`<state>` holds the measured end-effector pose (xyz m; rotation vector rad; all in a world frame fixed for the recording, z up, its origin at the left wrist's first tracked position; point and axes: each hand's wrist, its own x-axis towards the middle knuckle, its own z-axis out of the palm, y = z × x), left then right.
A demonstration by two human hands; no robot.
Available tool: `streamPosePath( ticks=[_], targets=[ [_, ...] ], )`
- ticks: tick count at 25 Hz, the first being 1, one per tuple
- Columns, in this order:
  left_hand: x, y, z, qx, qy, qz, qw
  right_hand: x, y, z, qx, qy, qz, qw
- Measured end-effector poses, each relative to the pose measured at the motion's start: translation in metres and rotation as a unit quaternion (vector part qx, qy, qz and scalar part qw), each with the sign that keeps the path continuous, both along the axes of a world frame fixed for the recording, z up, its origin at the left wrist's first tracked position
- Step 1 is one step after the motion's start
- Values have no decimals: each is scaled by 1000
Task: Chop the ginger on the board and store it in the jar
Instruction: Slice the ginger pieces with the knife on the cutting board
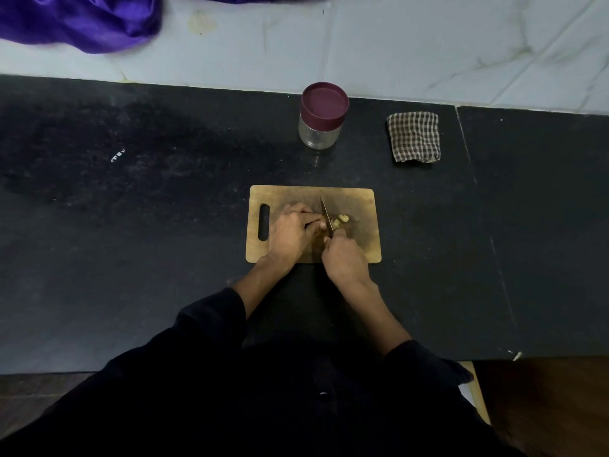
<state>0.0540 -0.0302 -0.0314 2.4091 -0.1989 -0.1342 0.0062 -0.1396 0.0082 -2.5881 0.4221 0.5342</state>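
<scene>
A wooden cutting board (359, 199) with a handle slot at its left lies on the black counter. Cut ginger pieces (339, 220) lie near the board's middle, just right of the knife blade (326, 214). My right hand (342, 255) grips the knife handle, blade pointing away from me. My left hand (293, 230) rests on the board left of the blade, its fingers curled down on the ginger, which they mostly hide. A clear jar (321, 118) with a maroon lid on top stands behind the board.
A folded checked cloth (413, 136) lies right of the jar. Purple fabric (82, 21) hangs over the tiled back wall at the far left. The black counter (131, 192) stretches wide on both sides of the board.
</scene>
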Motion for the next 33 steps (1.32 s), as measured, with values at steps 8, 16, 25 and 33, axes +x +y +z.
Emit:
streamPosePath(
  ticks=[8,16,25,33],
  targets=[
    [-1,-3,-1,-12,-5,19,1000,-23,-5,-2,1,32,-5,999],
    [-2,-1,-1,-4,-15,10,1000,-29,-22,1,26,9,-47,999],
    [-2,-1,1,4,-7,8,1000,-27,-10,2,41,1,-19,999],
    [-1,-1,0,-2,-12,8,1000,-23,-25,6,55,-1,-55,997]
  ],
)
